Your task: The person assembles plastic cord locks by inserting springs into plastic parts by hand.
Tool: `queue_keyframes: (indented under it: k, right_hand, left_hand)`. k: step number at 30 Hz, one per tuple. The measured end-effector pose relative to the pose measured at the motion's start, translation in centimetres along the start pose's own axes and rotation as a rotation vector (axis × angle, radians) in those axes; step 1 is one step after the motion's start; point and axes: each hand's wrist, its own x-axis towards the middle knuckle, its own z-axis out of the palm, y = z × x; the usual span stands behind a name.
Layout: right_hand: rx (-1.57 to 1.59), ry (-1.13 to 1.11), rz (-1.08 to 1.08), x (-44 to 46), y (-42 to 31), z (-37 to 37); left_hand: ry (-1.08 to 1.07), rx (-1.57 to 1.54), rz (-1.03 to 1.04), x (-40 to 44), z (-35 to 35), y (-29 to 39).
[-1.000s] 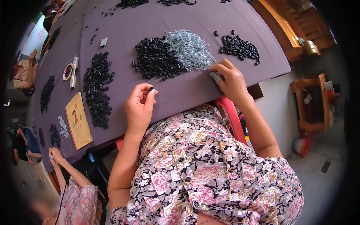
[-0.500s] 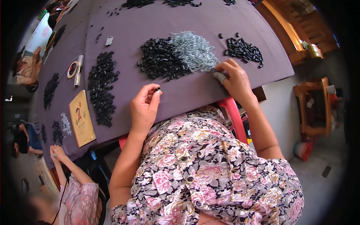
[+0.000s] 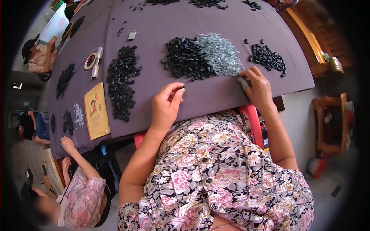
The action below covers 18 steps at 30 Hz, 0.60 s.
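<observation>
My left hand (image 3: 168, 101) pinches a small black plastic piece (image 3: 182, 87) between thumb and fingertips, above the cloth in front of me. Bent over the near right edge of a heap of small silvery metal pieces (image 3: 221, 54) is my right hand (image 3: 257, 86). Its thumb and fingers are drawn together, and whether anything sits between them is too small to see. A grey wrap (image 3: 243, 83) covers one of its digits. Against the silvery heap lies a pile of black plastic pieces (image 3: 185, 59). A smaller group of black pieces (image 3: 268, 59) lies beyond my right hand.
A purple-grey cloth (image 3: 150, 104) covers the table. To the left are a long black pile (image 3: 122, 84), a yellow booklet (image 3: 97, 111), a tape roll (image 3: 91, 61) and a clear roll (image 3: 97, 63). A co-worker's hand (image 3: 68, 145) rests at the table's left edge.
The whole view has shifted, so the table and piles appear farther right. My left hand still pinches the black piece; my right stays by the silvery heap. The nearby co-worker's hands have moved apart.
</observation>
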Motion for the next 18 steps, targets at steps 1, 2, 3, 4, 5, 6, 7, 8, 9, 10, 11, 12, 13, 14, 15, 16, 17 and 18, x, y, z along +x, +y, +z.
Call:
queue_keyframes:
  k: [1, 2, 3, 4, 5, 6, 7, 8, 9, 10, 11, 12, 13, 14, 15, 16, 17, 18]
  right_hand:
    - [0.013, 0.012, 0.008, -0.1, 0.0, 0.0]
    - [0.021, 0.026, 0.019, -0.3, 0.2, 0.0]
    - [0.032, 0.026, 0.043, -0.3, 0.3, -0.1]
    - [0.055, 0.026, 0.065, -0.2, 0.4, -0.2]
    - [0.052, 0.039, 0.063, -0.2, 0.8, -0.2]
    - [0.054, 0.052, 0.057, -0.1, 1.0, -0.3]
    - [0.084, 0.045, 0.087, 0.0, 1.0, -0.5]
    - [0.117, 0.035, 0.116, 0.0, 0.9, -0.8]
    - [0.154, 0.024, 0.143, 0.0, 0.8, -0.8]
    - [0.141, 0.007, 0.158, 0.1, 0.6, -0.8]
    - [0.13, -0.01, 0.174, 0.1, 0.3, -0.8]
    - [0.119, -0.028, 0.189, 0.1, 0.2, -0.8]
    - [0.089, -0.037, 0.171, 0.2, 0.1, -0.8]
    - [0.06, -0.046, 0.152, 0.4, 0.0, -0.8]
    - [0.031, -0.053, 0.13, 0.7, -0.1, -0.9]
    - [0.03, -0.065, 0.116, 1.0, 0.0, -0.9]
    - [0.029, -0.078, 0.102, 1.2, 0.3, -1.0]
    - [0.031, -0.093, 0.086, 1.3, 0.5, -1.0]
  left_hand:
    - [0.003, -0.01, 0.009, -0.1, 0.0, -0.2]
    - [0.002, -0.025, 0.02, 0.0, 0.2, -0.4]
    - [0.005, -0.002, 0.01, 0.0, 0.3, -0.3]
    - [0.006, -0.035, -0.008, -0.1, 0.5, 0.0]
    - [-0.004, -0.055, -0.016, -0.2, 0.7, 0.2]
    - [-0.009, -0.07, -0.025, -0.2, 0.8, 0.5]
    - [-0.023, -0.06, -0.024, -0.2, 0.9, 0.8]
    - [-0.034, -0.048, -0.026, -0.3, 0.9, 1.0]
    - [-0.043, -0.034, -0.03, -0.3, 0.9, 1.2]
    - [-0.051, -0.042, -0.027, -0.3, 1.0, 1.3]
    - [-0.058, -0.049, -0.026, -0.3, 1.1, 1.4]
    - [-0.065, -0.055, -0.024, -0.4, 1.2, 1.5]
    - [-0.075, -0.061, -0.046, -0.4, 1.2, 1.5]
    - [-0.083, -0.066, -0.067, -0.4, 1.2, 1.6]
    - [-0.09, -0.07, -0.085, -0.3, 1.3, 1.7]
    - [-0.095, -0.075, -0.095, -0.2, 1.3, 1.7]
    - [-0.098, -0.08, -0.106, -0.2, 1.3, 1.6]
    - [-0.099, -0.083, -0.118, -0.2, 1.3, 1.6]
